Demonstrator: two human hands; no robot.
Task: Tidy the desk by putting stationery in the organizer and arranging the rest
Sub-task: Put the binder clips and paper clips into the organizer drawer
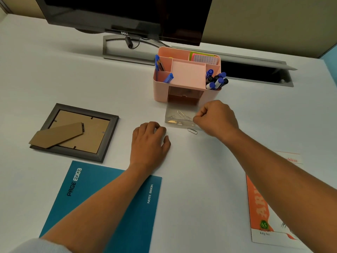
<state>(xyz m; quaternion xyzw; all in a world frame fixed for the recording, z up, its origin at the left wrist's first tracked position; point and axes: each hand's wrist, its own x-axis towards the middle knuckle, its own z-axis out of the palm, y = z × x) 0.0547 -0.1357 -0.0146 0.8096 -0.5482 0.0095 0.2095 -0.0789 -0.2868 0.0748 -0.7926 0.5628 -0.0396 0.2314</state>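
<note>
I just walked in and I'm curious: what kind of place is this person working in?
Most likely an office desk or workstation. A computer monitor stands at the back of the white desk, a pink organizer holds pens and markers, and a teal notebook lies near the front.

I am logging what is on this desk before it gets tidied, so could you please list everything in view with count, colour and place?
organizer: one, pink, desk centre, in front of the monitor
pens and markers: several, blue and black caps, in the organizer's left and right compartments
sticky notes: one stack, mixed bright colours, back right compartment
clear drawer: one, transparent, pulled out in front of the organizer, with clips inside
paper clip: one, silver, on the desk just before the drawer
picture frame: one, dark grey, face down, left
notebook: one, teal, near left
pad: one, orange and white, near right
monitor: one, black, back
hands: left hand resting on the desk; right hand closed at the drawer's right edge
</note>
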